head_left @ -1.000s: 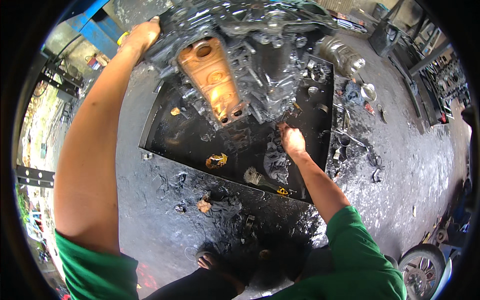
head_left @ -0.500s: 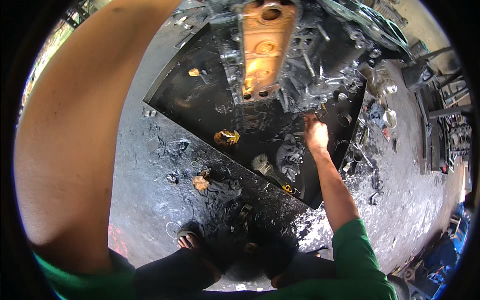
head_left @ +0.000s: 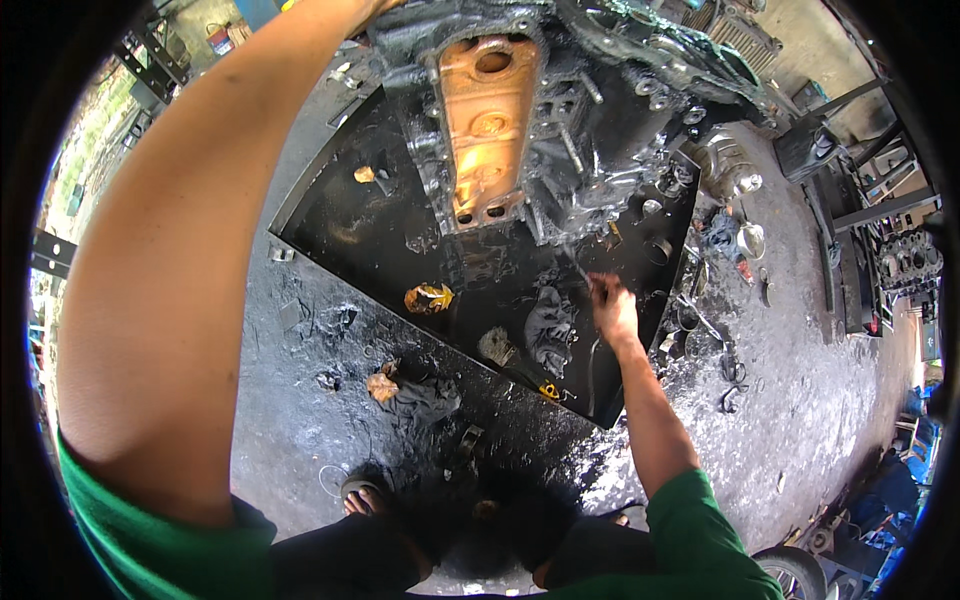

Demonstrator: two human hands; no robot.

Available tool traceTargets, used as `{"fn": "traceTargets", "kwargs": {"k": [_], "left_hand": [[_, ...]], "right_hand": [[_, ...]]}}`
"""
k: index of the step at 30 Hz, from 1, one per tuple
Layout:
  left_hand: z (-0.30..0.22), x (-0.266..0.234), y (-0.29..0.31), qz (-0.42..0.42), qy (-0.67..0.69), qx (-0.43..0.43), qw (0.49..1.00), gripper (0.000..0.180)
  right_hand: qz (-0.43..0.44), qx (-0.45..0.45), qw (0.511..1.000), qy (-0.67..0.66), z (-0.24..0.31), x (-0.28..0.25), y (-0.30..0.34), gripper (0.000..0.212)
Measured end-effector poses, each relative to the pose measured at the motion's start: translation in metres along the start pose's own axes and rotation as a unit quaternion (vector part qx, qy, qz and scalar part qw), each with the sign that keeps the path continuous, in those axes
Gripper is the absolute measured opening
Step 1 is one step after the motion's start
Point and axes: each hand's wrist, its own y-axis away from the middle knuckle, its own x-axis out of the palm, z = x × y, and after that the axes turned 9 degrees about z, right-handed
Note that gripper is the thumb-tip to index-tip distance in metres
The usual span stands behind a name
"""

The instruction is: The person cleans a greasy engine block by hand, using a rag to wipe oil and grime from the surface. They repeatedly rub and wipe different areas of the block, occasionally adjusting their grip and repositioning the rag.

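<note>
A dark, oily engine block with a tan inner face stands over a black metal tray. My right hand is closed round a thin dark rod-like tool, whose tip points at the block's lower edge. At the top rim of the view my left hand is beside the block's far left corner, its fingers mostly cut off. Left of my right wrist, a grey rag lies in the tray. A paint brush with a dark handle is next to it.
Dry leaves lie in the tray, and a dark cloth sits on the oily floor before it. Loose metal parts and tools are strewn to the right. A dark metal bench stands farther right. My sandalled foot is near.
My right hand has drawn back from the block's lower edge toward me, and the thin tool now shows. The whole view has shifted, bringing part of my left hand into sight.
</note>
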Motion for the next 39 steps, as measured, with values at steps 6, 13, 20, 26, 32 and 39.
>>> {"fn": "traceTargets", "kwargs": {"k": [6,13,20,26,32,39], "left_hand": [[0.009,0.008,-0.014,-0.003,-0.018,-0.044,0.999,0.066],[0.03,0.015,-0.039,0.075,0.181,0.043,0.98,0.068],[0.032,0.012,-0.038,0.17,0.288,0.001,0.942,0.067],[0.022,-0.001,-0.017,0.208,0.243,-0.022,0.947,0.063],[0.027,0.007,-0.024,0.187,0.28,-0.013,0.942,0.062],[0.032,0.016,-0.034,0.146,0.222,-0.009,0.964,0.062]], "right_hand": [[-0.047,0.105,0.976,0.186,0.026,0.004,0.068,0.022],[0.083,-0.014,0.993,0.085,0.062,0.036,0.104,0.048],[0.004,0.016,0.979,0.202,0.0,-0.002,0.066,0.03],[0.119,0.016,0.987,0.103,0.037,0.011,0.091,0.05],[0.346,-0.044,0.906,0.239,0.038,-0.009,0.079,0.045],[0.212,-0.013,0.956,0.201,0.054,-0.028,0.073,0.047]]}}
